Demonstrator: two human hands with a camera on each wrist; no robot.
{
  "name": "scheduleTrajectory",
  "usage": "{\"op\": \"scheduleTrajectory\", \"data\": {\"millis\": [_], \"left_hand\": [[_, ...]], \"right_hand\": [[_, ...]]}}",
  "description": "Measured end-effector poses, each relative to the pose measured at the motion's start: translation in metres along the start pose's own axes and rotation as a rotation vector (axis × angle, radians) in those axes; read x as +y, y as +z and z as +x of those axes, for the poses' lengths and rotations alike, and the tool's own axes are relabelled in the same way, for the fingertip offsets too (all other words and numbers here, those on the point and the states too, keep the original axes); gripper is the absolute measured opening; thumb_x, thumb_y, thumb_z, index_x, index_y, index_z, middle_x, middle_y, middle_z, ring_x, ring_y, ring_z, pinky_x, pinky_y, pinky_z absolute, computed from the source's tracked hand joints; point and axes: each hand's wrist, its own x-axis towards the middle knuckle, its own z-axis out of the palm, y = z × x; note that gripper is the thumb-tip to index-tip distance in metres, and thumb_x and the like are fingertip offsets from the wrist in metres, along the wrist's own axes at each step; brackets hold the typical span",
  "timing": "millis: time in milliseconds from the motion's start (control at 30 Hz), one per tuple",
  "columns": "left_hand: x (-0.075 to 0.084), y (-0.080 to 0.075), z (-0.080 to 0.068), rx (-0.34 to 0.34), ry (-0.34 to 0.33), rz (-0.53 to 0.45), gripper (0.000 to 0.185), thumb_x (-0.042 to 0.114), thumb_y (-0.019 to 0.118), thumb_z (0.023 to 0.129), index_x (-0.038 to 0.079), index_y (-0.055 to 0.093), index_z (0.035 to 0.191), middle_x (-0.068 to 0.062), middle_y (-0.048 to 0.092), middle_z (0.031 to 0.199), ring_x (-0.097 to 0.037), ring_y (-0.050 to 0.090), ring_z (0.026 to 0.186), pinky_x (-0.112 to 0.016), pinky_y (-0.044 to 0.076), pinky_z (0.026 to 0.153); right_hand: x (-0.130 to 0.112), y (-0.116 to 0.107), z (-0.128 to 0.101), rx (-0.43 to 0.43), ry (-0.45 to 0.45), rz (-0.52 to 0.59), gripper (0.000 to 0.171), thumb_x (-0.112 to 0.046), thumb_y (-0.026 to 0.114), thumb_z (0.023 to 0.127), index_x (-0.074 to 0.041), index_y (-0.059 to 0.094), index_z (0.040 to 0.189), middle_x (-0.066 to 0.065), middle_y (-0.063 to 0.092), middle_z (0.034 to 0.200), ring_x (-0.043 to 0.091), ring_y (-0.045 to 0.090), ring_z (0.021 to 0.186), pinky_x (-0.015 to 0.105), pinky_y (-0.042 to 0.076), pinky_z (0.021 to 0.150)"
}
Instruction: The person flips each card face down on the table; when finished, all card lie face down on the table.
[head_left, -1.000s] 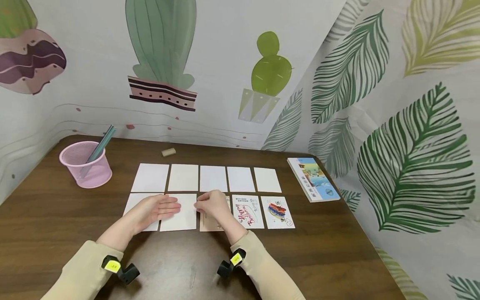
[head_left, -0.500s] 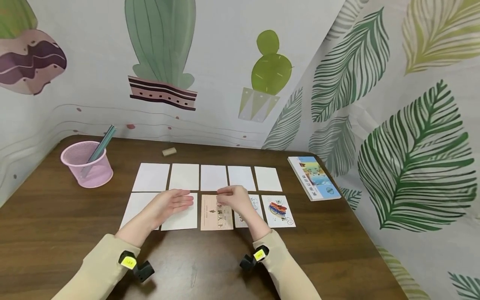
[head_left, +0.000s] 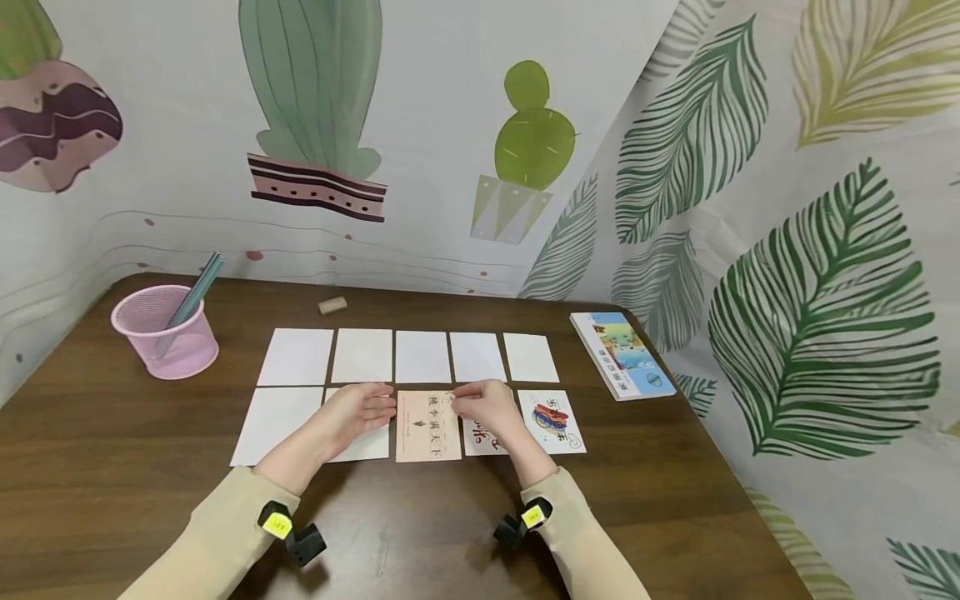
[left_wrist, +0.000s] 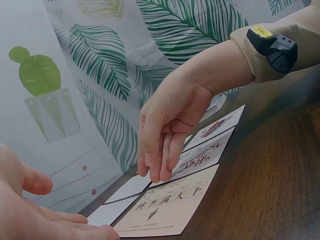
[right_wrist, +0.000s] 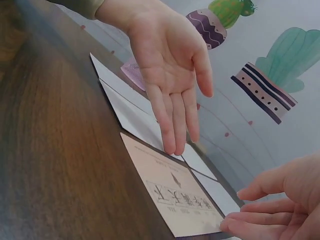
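A beige card (head_left: 428, 426) printed with large characters lies flat on the table between my two hands. My left hand (head_left: 358, 415), fingers straight, rests over a white card (head_left: 367, 448), with its fingertips by the beige card's left edge. On the other side, my right hand (head_left: 489, 408) has its fingertips at the beige card's upper right edge; its thumb stands apart from the fingers (right_wrist: 252, 220) in the right wrist view. That hand partly covers a card with red lettering (head_left: 483, 440). Further right lies a card with a colourful drawing (head_left: 551, 421).
Behind these is a row of blank white cards (head_left: 422, 357), and another white card (head_left: 277, 425) lies at the left. A pink mesh pen cup (head_left: 168, 337) holds pencils. A small eraser-like block (head_left: 332, 306) sits at the back, and a booklet-like stack (head_left: 622, 354) lies right.
My right hand has moved right, off the beige card, which is now uncovered. My left hand has shifted right to that card's left edge.
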Motion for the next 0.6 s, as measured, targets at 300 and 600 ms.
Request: {"op": "scheduleTrajectory", "data": {"millis": [300,600], "left_hand": [[-0.0029,0.0018,0.0009,0.013,-0.013,-0.028,0.051,0.012,0.025,0.102,-0.024,0.019,0.138,-0.046,0.025,0.142,-0.053,0.027,0.136,-0.052,0.026,0.117],[-0.0044,-0.0017,0.0032,0.018,-0.006,-0.04,0.053,0.013,0.023,0.103,-0.024,0.016,0.14,-0.044,0.023,0.145,-0.051,0.027,0.137,-0.05,0.024,0.118]], "right_hand": [[0.0068,0.0025,0.0007,0.018,0.002,0.011,0.028,-0.012,0.07,0.082,0.004,0.071,0.106,0.016,0.073,0.096,0.018,0.071,0.082,0.028,0.06,0.074],[0.0072,0.0028,0.001,0.034,0.012,-0.033,0.025,-0.014,0.071,0.083,0.001,0.073,0.103,0.014,0.074,0.095,0.016,0.07,0.081,0.027,0.059,0.073]]}}
